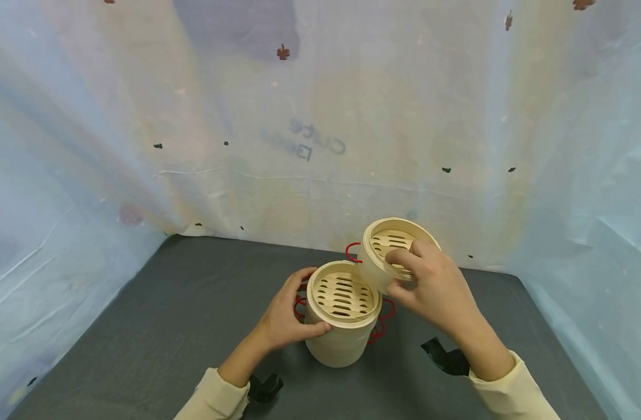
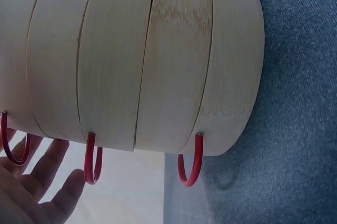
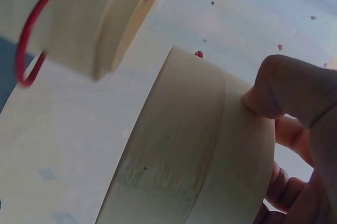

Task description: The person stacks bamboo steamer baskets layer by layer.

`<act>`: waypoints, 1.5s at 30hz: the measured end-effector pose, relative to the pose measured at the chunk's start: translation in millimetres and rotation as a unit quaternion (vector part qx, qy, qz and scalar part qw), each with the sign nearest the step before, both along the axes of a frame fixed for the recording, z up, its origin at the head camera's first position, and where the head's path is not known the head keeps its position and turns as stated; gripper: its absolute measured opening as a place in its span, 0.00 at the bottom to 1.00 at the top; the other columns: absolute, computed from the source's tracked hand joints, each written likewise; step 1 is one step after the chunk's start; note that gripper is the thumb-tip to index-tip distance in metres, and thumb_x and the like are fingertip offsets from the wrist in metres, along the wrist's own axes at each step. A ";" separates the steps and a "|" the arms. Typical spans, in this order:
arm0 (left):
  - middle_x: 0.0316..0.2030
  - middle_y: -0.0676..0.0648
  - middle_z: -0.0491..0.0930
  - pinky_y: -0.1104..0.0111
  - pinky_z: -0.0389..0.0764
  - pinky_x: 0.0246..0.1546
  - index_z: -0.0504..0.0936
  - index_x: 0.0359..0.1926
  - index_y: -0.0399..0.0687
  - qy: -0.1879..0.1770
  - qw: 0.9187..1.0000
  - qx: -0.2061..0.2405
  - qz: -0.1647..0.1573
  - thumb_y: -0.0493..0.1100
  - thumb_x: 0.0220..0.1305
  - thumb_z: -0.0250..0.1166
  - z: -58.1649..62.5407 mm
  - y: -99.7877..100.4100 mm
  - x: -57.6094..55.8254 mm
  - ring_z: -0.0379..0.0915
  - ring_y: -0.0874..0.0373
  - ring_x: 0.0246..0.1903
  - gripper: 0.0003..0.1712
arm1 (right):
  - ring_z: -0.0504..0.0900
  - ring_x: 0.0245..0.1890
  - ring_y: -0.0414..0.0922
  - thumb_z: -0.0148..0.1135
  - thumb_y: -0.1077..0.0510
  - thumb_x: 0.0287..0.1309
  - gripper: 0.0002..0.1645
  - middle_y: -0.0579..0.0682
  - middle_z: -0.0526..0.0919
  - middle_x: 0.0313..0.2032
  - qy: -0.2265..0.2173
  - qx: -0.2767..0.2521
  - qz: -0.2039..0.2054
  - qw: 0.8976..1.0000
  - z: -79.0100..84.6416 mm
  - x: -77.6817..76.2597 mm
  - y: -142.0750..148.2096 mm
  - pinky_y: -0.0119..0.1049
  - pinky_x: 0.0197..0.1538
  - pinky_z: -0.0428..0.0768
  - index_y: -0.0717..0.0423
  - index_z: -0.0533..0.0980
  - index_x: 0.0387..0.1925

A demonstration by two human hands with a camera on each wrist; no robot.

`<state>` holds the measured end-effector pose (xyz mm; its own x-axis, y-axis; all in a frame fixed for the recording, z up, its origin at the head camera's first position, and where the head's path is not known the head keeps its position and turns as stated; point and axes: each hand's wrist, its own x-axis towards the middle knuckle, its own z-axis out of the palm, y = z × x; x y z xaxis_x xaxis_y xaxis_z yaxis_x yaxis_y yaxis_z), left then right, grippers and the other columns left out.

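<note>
A stack of round bamboo steamer baskets (image 1: 337, 349) stands upright on the dark table, its slatted top facing up. My left hand (image 1: 283, 319) holds the stack near its upper rim, thumb across the front and fingers round the left side. Seams between the tiers and red loop handles (image 2: 195, 163) show in the left wrist view. Up and to the right, my right hand (image 1: 440, 287) grips a single steamer basket (image 3: 179, 129) by its rim, thumb outside and fingers over the inside. That basket is tilted, just above the stack's right edge; whether they touch is unclear.
The dark grey table (image 1: 194, 303) reaches back to a pale plastic sheet (image 1: 351, 105) hung behind and at both sides. Black straps (image 1: 446, 357) show at both wrists. More red loops (image 1: 379, 326) stick out from the stack's right side.
</note>
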<state>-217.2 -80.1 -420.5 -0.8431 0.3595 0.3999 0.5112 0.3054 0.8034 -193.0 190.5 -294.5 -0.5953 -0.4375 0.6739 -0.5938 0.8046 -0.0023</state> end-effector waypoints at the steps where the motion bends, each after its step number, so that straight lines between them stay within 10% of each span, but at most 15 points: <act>1: 0.62 0.52 0.66 0.64 0.82 0.35 0.59 0.71 0.58 -0.002 1.000 0.002 -0.003 0.54 0.43 0.77 0.9 -0.2 0.7 0.72 0.53 0.53 0.55 | 0.59 0.21 0.36 0.64 0.60 0.33 0.16 0.41 0.65 0.22 -0.001 -0.002 0.003 1.000 0.3 0.4 -2.6 0.30 0.26 0.59 0.46 0.80 0.32; 34: 0.58 0.48 0.69 0.61 0.82 0.34 0.59 0.69 0.62 -0.011 1.000 0.014 -0.019 0.50 0.46 0.76 -5.4 -5.7 -5.8 0.74 0.50 0.47 0.51 | 0.58 0.21 0.35 0.70 0.60 0.34 0.17 0.40 0.64 0.22 -0.012 0.021 0.055 0.998 -7.8 16.2 -68.7 0.29 0.28 0.62 0.44 0.81 0.33; 45: 0.56 0.42 0.69 0.56 0.82 0.30 0.62 0.66 0.49 -0.026 0.999 0.027 -0.018 0.40 0.44 0.75 8.7 -2.3 0.9 0.74 0.58 0.41 0.47 | 0.60 0.22 0.36 0.69 0.60 0.32 0.18 0.40 0.65 0.22 -0.026 0.033 0.038 0.998 -12.9 19.5 -78.3 0.28 0.27 0.62 0.43 0.81 0.32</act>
